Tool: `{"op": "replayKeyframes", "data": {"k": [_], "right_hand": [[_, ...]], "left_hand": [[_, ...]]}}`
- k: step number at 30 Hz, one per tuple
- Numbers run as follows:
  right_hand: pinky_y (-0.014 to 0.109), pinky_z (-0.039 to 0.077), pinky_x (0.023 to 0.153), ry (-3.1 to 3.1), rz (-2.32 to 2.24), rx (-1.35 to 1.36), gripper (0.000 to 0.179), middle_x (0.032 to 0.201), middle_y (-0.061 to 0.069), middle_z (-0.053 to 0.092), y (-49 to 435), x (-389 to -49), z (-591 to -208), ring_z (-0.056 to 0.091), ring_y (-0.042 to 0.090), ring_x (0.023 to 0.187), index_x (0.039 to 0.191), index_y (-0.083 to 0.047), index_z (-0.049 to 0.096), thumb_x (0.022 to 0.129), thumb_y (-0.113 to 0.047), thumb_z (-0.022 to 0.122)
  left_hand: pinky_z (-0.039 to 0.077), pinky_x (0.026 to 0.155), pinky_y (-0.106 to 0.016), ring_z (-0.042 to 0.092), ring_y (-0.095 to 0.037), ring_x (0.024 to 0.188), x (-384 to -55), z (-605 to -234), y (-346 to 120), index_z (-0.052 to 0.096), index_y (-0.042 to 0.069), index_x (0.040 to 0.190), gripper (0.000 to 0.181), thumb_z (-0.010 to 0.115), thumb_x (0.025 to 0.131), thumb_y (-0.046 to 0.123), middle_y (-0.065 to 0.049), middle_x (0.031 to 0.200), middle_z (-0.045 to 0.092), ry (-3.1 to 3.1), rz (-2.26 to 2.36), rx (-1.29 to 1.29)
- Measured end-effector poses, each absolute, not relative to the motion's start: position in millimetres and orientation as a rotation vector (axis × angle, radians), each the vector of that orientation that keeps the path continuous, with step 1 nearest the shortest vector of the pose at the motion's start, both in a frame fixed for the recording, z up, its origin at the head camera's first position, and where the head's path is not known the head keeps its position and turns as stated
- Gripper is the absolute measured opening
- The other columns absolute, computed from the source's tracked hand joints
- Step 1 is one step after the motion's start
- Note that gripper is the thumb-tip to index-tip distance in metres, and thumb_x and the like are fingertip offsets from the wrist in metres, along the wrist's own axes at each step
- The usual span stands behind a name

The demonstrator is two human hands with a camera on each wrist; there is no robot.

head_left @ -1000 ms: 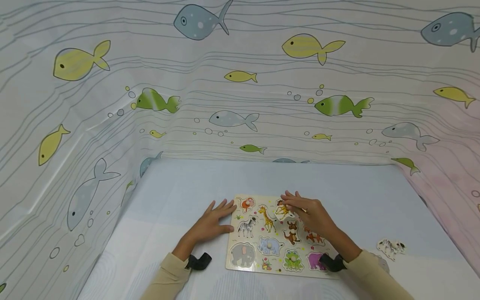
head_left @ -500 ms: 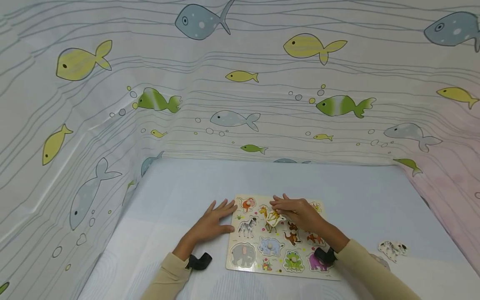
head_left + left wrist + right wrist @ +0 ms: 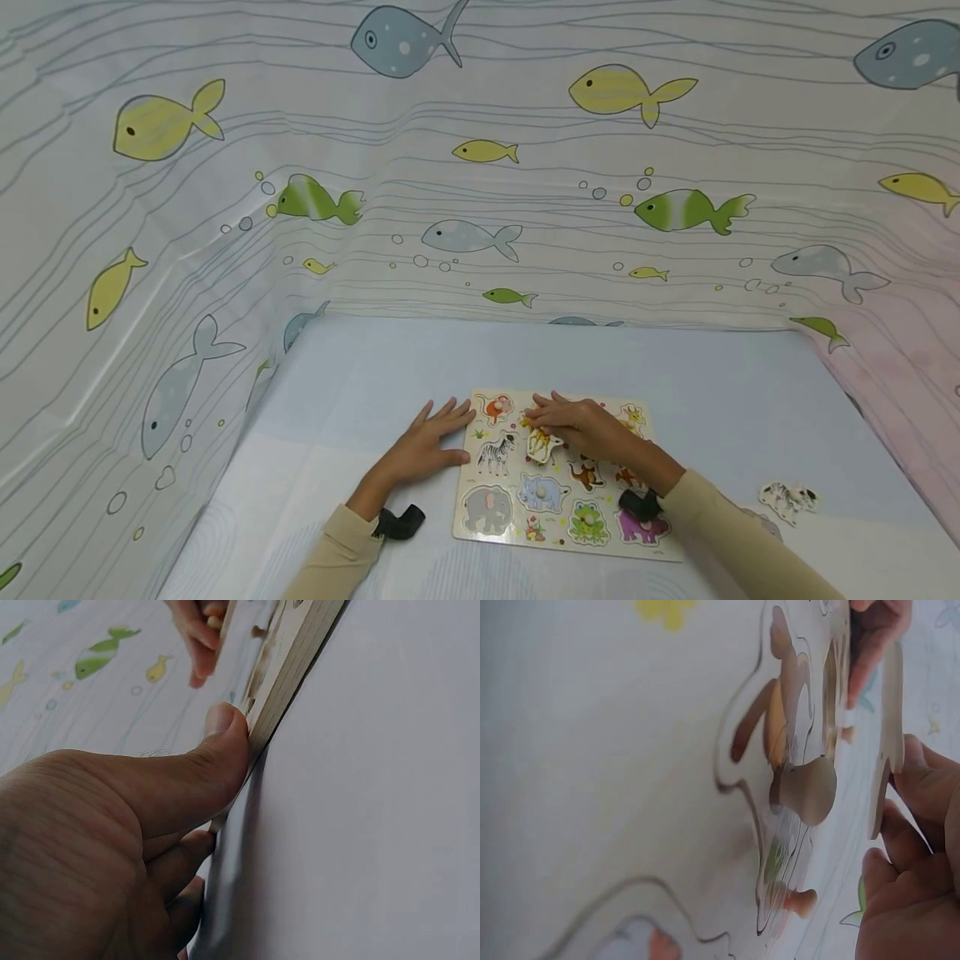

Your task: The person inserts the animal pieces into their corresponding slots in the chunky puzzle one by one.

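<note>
A wooden animal puzzle board (image 3: 520, 530) lies flat on the table. My left hand (image 3: 426, 446) rests at its left edge with fingers spread; in the left wrist view the thumb touches the board's side. Over the board's upper middle, my right hand (image 3: 592, 427) holds a giraffe puzzle piece (image 3: 542, 447) by its upper side. The piece covers most of the printed giraffe. From the right wrist, the giraffe piece (image 3: 889, 727) appears edge-on, raised off the board, between thumb and fingers. A knobbed kangaroo piece (image 3: 780, 720) sits in the board close by.
A loose zebra piece (image 3: 790, 500) lies on the table right of the board. Near it, a grey piece (image 3: 763, 523) is partly hidden by the right sleeve. Seated pieces include a frog (image 3: 589, 523) and a hippo (image 3: 542, 493). A fish-patterned curtain (image 3: 465, 275) surrounds the table.
My right hand has carried the giraffe piece leftward from the board's upper right to over the printed giraffe. A small giraffe picture at upper right is now uncovered. My left hand stays put.
</note>
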State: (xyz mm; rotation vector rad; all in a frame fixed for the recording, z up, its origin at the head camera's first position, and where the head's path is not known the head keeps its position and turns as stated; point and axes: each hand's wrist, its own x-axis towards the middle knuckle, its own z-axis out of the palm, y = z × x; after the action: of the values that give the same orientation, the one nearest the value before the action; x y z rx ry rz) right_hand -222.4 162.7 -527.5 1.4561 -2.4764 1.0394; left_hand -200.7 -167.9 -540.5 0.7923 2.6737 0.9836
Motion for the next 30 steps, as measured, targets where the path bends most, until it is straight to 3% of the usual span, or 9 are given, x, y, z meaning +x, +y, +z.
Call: {"op": "replayKeyframes", "data": {"k": [10, 30], "right_hand": [[0.033, 0.058, 0.095, -2.526, 0.957, 1.507, 0.027, 0.128, 0.016, 0.069, 161, -223, -531, 0.065, 0.031, 0.121, 0.119, -0.001, 0.072, 0.094, 0.001, 0.063], [0.034, 0.057, 0.097, -2.672, 0.881, 1.440, 0.026, 0.131, 0.010, 0.068, 152, -218, -530, 0.064, 0.026, 0.124, 0.119, -0.004, 0.073, 0.094, -0.002, 0.065]], "left_hand": [[-0.002, 0.127, -0.054, 0.023, -0.030, 0.154, -201, -541, -167, 0.046, 0.012, 0.150, 0.074, 0.076, 0.086, 0.031, -0.006, 0.160, 0.036, 2.674, 0.988, 0.804], [-0.002, 0.127, -0.053, 0.023, -0.028, 0.154, -204, -544, -168, 0.046, 0.014, 0.151, 0.074, 0.076, 0.086, 0.034, -0.004, 0.161, 0.036, 2.678, 0.977, 0.809]]}}
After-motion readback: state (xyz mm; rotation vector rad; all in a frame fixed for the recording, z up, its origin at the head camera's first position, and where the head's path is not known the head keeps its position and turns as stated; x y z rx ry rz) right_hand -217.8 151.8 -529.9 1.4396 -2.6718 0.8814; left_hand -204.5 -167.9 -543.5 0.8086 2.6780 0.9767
